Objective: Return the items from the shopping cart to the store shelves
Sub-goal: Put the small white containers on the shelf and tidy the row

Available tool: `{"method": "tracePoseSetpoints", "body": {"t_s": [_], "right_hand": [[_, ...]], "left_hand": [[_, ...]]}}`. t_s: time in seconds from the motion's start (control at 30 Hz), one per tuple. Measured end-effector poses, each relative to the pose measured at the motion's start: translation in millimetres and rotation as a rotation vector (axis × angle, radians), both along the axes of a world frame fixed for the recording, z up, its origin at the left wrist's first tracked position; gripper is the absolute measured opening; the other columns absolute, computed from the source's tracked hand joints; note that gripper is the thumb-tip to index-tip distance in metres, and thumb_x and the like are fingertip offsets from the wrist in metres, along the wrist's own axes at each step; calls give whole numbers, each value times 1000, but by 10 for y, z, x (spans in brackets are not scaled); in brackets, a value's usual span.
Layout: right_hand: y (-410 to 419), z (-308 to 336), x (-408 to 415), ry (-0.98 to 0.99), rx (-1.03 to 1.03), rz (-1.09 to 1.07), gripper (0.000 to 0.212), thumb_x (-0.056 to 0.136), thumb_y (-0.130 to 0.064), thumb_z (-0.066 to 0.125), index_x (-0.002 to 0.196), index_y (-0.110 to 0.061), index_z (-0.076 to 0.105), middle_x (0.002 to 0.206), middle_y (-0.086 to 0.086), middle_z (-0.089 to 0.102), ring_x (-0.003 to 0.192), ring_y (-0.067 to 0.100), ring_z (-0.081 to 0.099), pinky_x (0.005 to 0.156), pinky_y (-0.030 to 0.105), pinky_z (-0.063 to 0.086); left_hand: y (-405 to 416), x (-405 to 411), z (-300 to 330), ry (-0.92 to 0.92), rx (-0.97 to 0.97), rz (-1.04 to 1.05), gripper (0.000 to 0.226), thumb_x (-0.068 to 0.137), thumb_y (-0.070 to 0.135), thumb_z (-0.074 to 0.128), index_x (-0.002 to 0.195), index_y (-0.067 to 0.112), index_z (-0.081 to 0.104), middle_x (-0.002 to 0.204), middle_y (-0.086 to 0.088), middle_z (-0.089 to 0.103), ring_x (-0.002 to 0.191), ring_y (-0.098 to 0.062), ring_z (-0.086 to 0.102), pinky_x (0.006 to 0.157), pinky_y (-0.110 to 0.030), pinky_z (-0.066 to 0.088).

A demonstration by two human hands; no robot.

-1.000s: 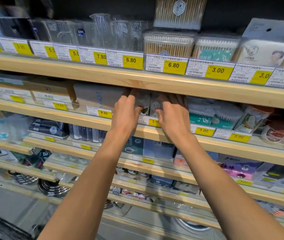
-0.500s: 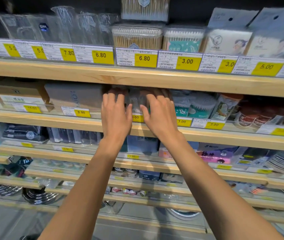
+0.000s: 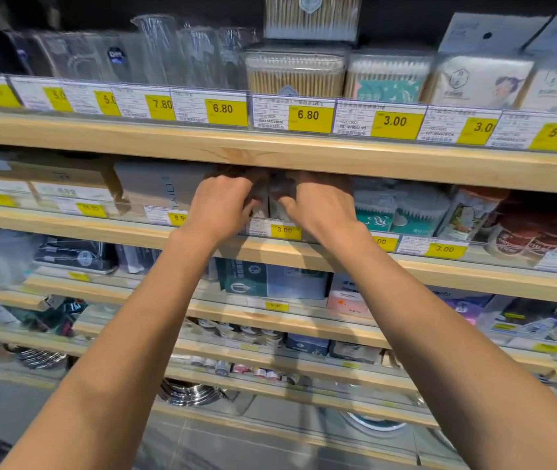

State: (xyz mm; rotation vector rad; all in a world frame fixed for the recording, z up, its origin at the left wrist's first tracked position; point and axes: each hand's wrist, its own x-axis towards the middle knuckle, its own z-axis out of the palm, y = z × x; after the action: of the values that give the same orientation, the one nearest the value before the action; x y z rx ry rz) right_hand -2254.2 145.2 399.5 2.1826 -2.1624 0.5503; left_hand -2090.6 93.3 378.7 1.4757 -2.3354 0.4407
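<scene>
Both my hands reach into the second wooden shelf (image 3: 473,269) from the top. Between them stand small clear plastic packets (image 3: 278,196), grey and partly hidden, above a yellow 3.00 price tag (image 3: 284,230). My left hand (image 3: 219,206) curls its fingers on the packets' left side. My right hand (image 3: 321,206) grips their right side. Fingertips of both hands are hidden under the shelf above.
A grey box (image 3: 158,188) stands just left of my hands, teal cotton swab packs (image 3: 402,212) just right. The upper shelf (image 3: 304,154) overhangs closely, carrying clear cups (image 3: 175,52) and cotton swab boxes (image 3: 295,72). Lower shelves hold boxes and metal bowls (image 3: 189,393).
My fingers have curled from flat into a grip around the packets. The view has shifted slightly; my hands stay at the same shelf spot.
</scene>
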Motion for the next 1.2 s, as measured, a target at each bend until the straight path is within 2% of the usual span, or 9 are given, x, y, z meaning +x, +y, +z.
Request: {"method": "tracePoseSetpoints", "body": {"t_s": [0.2,0.37,0.47,0.57,0.63,0.73,0.9,1.03,1.2], "right_hand": [[-53,47,28,-16,124,-16,47,100,-48,49,136,-18,51,132,16,62,119,37,58,90,39,46],[-60,116,8,39,232,-3,50,103,-51,40,137,-16,49,139,16,57,125,37,55,91,41,43],[-3,72,-27,25,196,57,45,103,-53,36,109,-15,58,126,17,63,116,37,59,78,38,38],[81,-54,-65,42,-12,109,42,101,-55,39,82,-19,46,94,12,67,97,37,64,66,38,38],[94,-177,-87,83,-176,167,38,101,-52,44,102,-17,61,88,12,69,92,38,65,64,40,43],[95,-351,-114,110,-353,215,45,98,-46,53,134,-19,58,80,17,65,78,41,63,64,42,49],[123,-637,-168,24,-665,164,45,97,-47,54,136,-26,48,85,15,54,74,30,50,67,39,40],[169,-664,-183,-109,-736,204,48,97,-54,46,134,-24,43,89,10,56,78,26,47,71,38,33],[168,-586,-263,-145,-591,189,61,81,-66,60,120,-20,47,90,7,70,78,29,61,69,34,35]], "left_hand": [[-62,201,26,129,153,-79,46,94,45,62,128,14,59,80,-8,63,89,-38,63,69,-39,40],[60,239,-80,271,93,-167,49,92,43,65,128,9,59,96,-13,68,98,-36,62,77,-40,40],[141,218,-138,300,35,-173,47,89,43,70,116,5,61,92,-12,67,93,-35,60,77,-37,34],[174,194,-152,259,16,-117,37,90,32,71,117,9,60,98,-10,67,98,-35,60,85,-40,37],[192,200,-137,261,11,-89,32,90,28,71,114,11,60,97,-9,66,98,-34,59,88,-41,37],[201,222,-115,252,35,-52,31,89,31,71,110,11,59,96,-8,63,99,-33,57,93,-41,37],[194,231,-101,205,120,-37,66,81,60,69,124,11,58,105,-11,60,107,-32,51,97,-40,34],[251,193,-101,344,103,-124,62,77,63,70,111,12,61,91,-2,54,96,-29,52,83,-34,32],[314,266,-86,672,259,-288,70,75,58,74,133,24,55,131,5,62,118,-21,50,100,-41,43]]}}
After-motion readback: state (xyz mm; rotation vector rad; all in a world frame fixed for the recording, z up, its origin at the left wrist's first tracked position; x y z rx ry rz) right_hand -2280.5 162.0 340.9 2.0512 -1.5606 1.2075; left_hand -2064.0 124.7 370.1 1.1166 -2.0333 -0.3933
